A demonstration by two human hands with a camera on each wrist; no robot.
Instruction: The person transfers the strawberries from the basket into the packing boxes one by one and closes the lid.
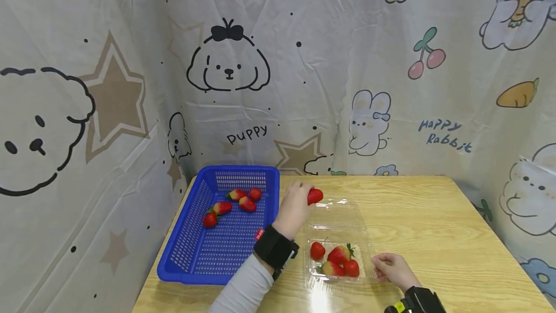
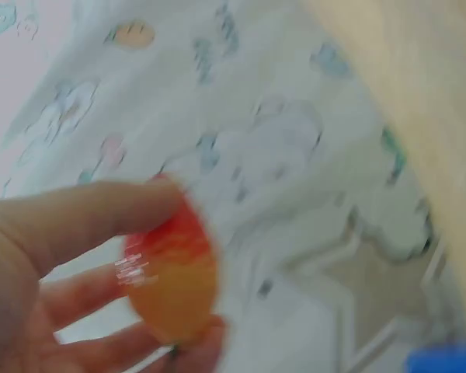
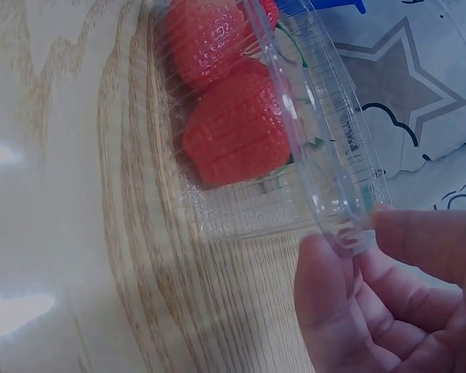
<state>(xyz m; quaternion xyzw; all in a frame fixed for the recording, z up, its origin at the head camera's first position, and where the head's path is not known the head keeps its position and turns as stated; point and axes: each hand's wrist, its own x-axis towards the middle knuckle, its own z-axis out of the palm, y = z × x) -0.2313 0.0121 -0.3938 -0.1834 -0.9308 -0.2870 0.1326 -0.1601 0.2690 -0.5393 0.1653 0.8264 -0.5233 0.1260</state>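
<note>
My left hand (image 1: pixel 296 210) pinches a red strawberry (image 1: pixel 315 196) above the far end of the clear plastic box. In the left wrist view this strawberry (image 2: pixel 175 268) shows a red upper part and a yellowish lower end between thumb and fingers. The box (image 1: pixel 309 274) lies with its lid folded back and several strawberries (image 1: pixel 339 255) inside. At the box's right side, my right hand (image 1: pixel 393 269) pinches its rim; the right wrist view shows thumb and fingertips on the plastic edge (image 3: pixel 349 233).
A blue perforated basket (image 1: pixel 182 279) stands on the left of the wooden table (image 1: pixel 408 216), holding several strawberries (image 1: pixel 247 204). Its right wall is close to my left wrist. A printed curtain (image 1: pixel 269 71) hangs behind and on the left of the table.
</note>
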